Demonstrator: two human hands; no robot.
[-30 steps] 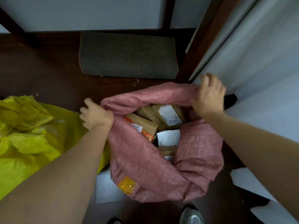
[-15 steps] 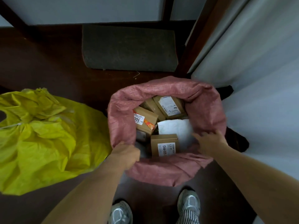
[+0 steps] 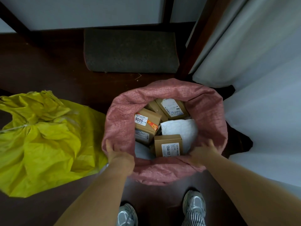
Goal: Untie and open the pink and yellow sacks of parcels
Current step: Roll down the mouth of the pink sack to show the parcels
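Observation:
The pink sack (image 3: 208, 101) stands open on the floor, its rim rolled down in a wide ring. Inside lie several brown cardboard parcels (image 3: 167, 145) with labels and a white padded mailer (image 3: 182, 128). My left hand (image 3: 118, 155) grips the near left rim of the pink sack. My right hand (image 3: 203, 150) grips its near right rim. The yellow sack (image 3: 44, 144) sits to the left, its neck gathered and tied with a pale string (image 3: 14, 128).
A dark grey doormat (image 3: 130, 51) lies beyond the pink sack against a door frame. White panels (image 3: 260, 79) stand close on the right. My two shoes (image 3: 193, 203) are on the dark floor just below the sack.
Both hands moved from the far rim of the pink sack to its near rim and pushed it down. The mouth is now wider and rounder, showing more parcels.

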